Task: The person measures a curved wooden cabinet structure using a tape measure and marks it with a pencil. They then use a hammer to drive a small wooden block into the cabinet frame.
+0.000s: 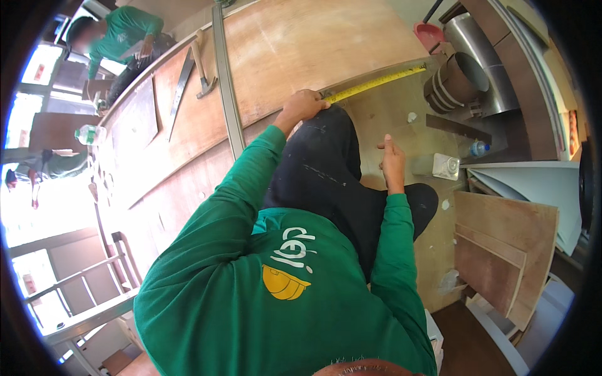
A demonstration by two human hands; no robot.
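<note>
My left hand (pixel 302 106) is closed at the near end of a yellow tape measure (pixel 376 81), beside my raised knee. The case is mostly hidden by the fingers. The extended blade runs right along the edge of a large plywood sheet (pixel 326 37), to near a dark bucket (pixel 461 78). Over my other leg, my right hand (pixel 394 164) is raised with a finger stretched out, apparently holding nothing. Left of my left hand, a long metal bar (pixel 226 81) lies across the plywood. A hammer (pixel 202 69) and a handsaw (pixel 180 91) lie beyond it.
A co-worker in green (pixel 128 37) crouches at the far left. On the right are a metal cylinder (pixel 473 37), a red dustpan (pixel 429 36), a white container (pixel 444 166) and leaning wood panels (pixel 533 232). A metal ladder-like frame (pixel 81 276) stands at the left.
</note>
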